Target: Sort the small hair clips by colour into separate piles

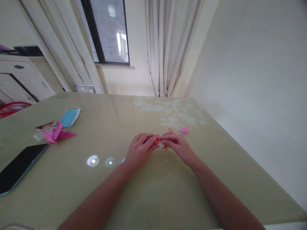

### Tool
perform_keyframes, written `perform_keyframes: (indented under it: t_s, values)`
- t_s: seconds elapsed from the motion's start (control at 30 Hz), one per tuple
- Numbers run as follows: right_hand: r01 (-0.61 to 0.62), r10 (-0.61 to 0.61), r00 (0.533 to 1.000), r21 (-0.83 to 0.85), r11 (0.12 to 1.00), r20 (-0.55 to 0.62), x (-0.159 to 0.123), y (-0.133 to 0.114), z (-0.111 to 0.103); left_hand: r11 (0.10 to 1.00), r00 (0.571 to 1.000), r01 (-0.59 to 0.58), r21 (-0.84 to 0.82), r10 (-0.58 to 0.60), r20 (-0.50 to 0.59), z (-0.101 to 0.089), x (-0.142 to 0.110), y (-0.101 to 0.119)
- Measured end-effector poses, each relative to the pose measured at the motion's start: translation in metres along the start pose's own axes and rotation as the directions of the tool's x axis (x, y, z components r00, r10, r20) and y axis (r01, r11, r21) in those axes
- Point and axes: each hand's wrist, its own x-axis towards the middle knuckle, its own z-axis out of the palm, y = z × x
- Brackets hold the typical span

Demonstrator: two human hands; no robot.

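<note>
1. Thumb and fingers of the left hand (137, 153) grip a small red item (156, 141) above the middle of the surface (155, 195), well in from its far edge.
2. The right hand (180, 146) curls its fingers at the item's right end; whether they pinch it, one cannot tell.
3. Steady left support and light right fingertip pressure should suit so small a piece.

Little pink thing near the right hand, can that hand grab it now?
Probably yes: the little pink thing lies just beyond the right hand, and nothing seems to stand between them. But its fingers look busy at the small red thing.
</note>
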Motion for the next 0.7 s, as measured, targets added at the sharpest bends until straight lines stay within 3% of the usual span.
perform_keyframes:
  t_s: [0.2,0.43,0.57,0.7]
  values:
    - [-0.016,0.015,0.998,-0.010,1.000,-0.069,0.001,0.005,0.000,0.993,0.995,-0.100,0.070,0.098,0.031,-0.002,0.003,0.002]
    - [-0.048,0.032,0.989,-0.112,0.993,-0.144,-0.002,0.009,0.005,0.984,0.983,-0.175,0.005,0.175,0.064,-0.003,0.002,0.006]
    - [-0.109,0.101,0.987,-0.055,0.993,-0.126,-0.002,0.013,0.008,0.974,0.970,-0.223,-0.048,0.226,0.090,-0.002,-0.001,0.006]
    - [-0.133,0.132,0.990,-0.013,0.991,-0.048,0.000,0.010,0.007,0.977,0.977,-0.204,-0.055,0.207,0.048,-0.003,0.001,0.007]
